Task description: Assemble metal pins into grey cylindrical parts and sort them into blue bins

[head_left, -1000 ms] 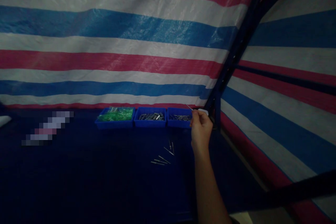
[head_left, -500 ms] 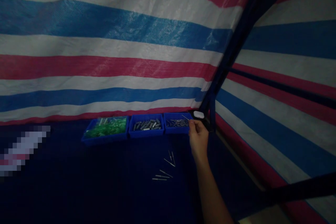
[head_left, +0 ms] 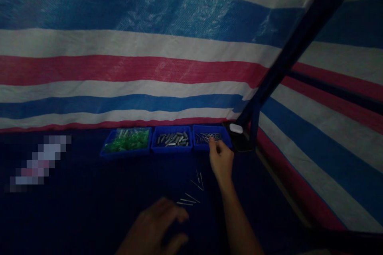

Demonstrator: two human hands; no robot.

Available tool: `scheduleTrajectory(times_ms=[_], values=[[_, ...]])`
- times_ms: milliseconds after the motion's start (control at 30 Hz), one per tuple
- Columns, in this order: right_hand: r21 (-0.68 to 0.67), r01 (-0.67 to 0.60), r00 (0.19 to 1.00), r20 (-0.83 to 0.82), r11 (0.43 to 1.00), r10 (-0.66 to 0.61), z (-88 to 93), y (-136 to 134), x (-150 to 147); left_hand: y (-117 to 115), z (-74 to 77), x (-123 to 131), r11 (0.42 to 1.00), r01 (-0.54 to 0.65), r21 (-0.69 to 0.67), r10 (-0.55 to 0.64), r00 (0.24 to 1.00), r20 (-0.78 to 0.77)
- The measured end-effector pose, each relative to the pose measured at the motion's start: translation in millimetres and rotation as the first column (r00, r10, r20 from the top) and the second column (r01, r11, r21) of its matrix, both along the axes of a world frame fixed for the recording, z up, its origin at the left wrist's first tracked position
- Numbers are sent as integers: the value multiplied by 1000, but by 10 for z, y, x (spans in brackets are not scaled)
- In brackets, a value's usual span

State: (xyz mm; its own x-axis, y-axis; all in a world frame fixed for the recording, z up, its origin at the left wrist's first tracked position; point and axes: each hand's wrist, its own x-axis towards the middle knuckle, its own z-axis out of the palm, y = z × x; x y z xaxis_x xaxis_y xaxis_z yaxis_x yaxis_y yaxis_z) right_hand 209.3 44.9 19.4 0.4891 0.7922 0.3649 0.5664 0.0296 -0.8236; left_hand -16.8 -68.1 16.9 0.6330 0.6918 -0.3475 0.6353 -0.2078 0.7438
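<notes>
My right hand [head_left: 222, 160] is at the front edge of the right blue bin [head_left: 206, 148], which holds many thin metal rods [head_left: 204, 137]. Thumb and finger are pinched on a thin rod, hard to tell from those behind it. My left hand [head_left: 157, 225] has come in low, slightly blurred, its thumb and fingers apart with nothing visible between them. Just beyond its fingertips, several loose thin rods [head_left: 189, 199] lie on the dark blue table [head_left: 119, 191]. A few more rods [head_left: 200, 182] lie nearer my right hand.
A middle blue bin [head_left: 172, 150] holds short metal cylinders [head_left: 176, 139]. The left bin [head_left: 125, 154] contains green pieces in clear plastic [head_left: 131, 138]. A white case [head_left: 236, 128] rests on a dark flat object at the back right. Striped sheeting [head_left: 134, 69] and a slanted dark post [head_left: 278, 63] stand behind.
My left hand has entered from below. My right hand stays pinched and has shifted slightly left and down against the right bin. The view has turned a little, moving the bins rightward.
</notes>
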Motion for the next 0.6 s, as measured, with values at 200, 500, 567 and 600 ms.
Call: scheduleTrajectory(times_ms=[200, 500, 567, 600], values=[[-17, -163, 986, -39, 987, 162, -75, -11, -132, 330, -102, 127, 846, -25, 532, 58, 997, -47], [-103, -481, 869, 76, 870, 489, 15, -244, -476, 448, -138, 171, 813, -200, 547, 218, 975, 33], [-133, -610, 769, 138, 782, 624, 38, -314, -569, 597, -98, 129, 782, -280, 556, 287, 955, 77], [-141, -648, 728, 171, 748, 663, 50, -341, -605, 661, -84, 109, 764, -306, 568, 313, 946, 88]])
